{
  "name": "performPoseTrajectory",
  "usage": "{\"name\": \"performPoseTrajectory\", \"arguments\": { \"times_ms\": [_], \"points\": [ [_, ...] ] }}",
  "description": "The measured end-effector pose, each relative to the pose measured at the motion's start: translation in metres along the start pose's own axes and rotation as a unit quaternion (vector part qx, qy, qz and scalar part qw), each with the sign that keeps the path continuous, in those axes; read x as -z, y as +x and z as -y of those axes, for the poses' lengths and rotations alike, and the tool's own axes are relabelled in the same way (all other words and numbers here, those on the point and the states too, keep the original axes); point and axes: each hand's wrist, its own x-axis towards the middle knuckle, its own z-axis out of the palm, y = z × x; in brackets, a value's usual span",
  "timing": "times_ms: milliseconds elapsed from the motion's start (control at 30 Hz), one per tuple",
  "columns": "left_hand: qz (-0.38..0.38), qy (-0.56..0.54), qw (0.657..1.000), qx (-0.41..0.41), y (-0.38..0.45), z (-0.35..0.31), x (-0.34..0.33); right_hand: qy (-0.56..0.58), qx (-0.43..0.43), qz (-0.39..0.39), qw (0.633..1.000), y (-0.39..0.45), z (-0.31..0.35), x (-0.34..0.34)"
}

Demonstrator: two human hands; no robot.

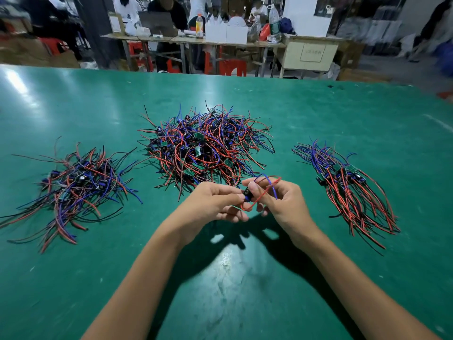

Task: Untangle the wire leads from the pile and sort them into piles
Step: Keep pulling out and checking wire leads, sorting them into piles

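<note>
Here, both hands are holding one wire lead above the green table (318,123).

A loose left pile (73,185) is lying far left; the tangled centre pile (203,146) is sitting just beyond the hands. The left hand (213,202) and right hand (282,200) are pinching a wire lead (255,200), its red and blue wires looping. A combed right pile (348,185) is lying far right.

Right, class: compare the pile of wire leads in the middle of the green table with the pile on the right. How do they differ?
The middle pile is a rounded, knotted tangle, its leads pointing every way; the right pile has its leads lying roughly parallel in one slanted row. The middle pile looks larger and fuller, the right pile thinner and flatter. The middle pile lies just beyond both hands, the right pile off to the side. Both hold red, blue and black leads with small boards, on the green table.
</note>
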Motion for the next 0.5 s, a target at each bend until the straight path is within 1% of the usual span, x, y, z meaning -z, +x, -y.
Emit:
{"name": "performPoseTrajectory", "arguments": {
  "times_ms": [67, 200, 267, 333, 400, 433, 500],
  "points": [
    [-0.011, -0.011, 1.000, -0.003, -0.001, -0.001, 0.002, -0.007, 0.000, -0.004, 1.000, 0.000, 0.000, 0.000],
    [-0.041, -0.010, 0.999, 0.008, -0.001, -0.003, 0.005, -0.097, 0.053, 0.025, 0.994, 0.000, 0.001, 0.000],
    [-0.063, -0.024, 0.998, -0.010, -0.004, -0.008, 0.012, -0.115, 0.058, 0.033, 0.991, -0.001, 0.001, -0.001],
    [-0.110, -0.068, 0.991, -0.046, -0.007, -0.017, 0.029, -0.131, 0.061, 0.028, 0.989, -0.001, -0.001, -0.001],
    [-0.187, -0.146, 0.967, -0.089, -0.009, -0.026, 0.050, -0.141, 0.050, 0.019, 0.989, -0.001, -0.002, 0.000],
    [-0.233, -0.202, 0.944, -0.115, -0.010, -0.028, 0.061, -0.138, 0.040, 0.015, 0.990, -0.001, -0.004, 0.000],
    [-0.307, -0.328, 0.877, -0.171, -0.012, -0.029, 0.081, -0.140, 0.015, 0.013, 0.990, -0.001, -0.009, 0.001]
  ]
}}
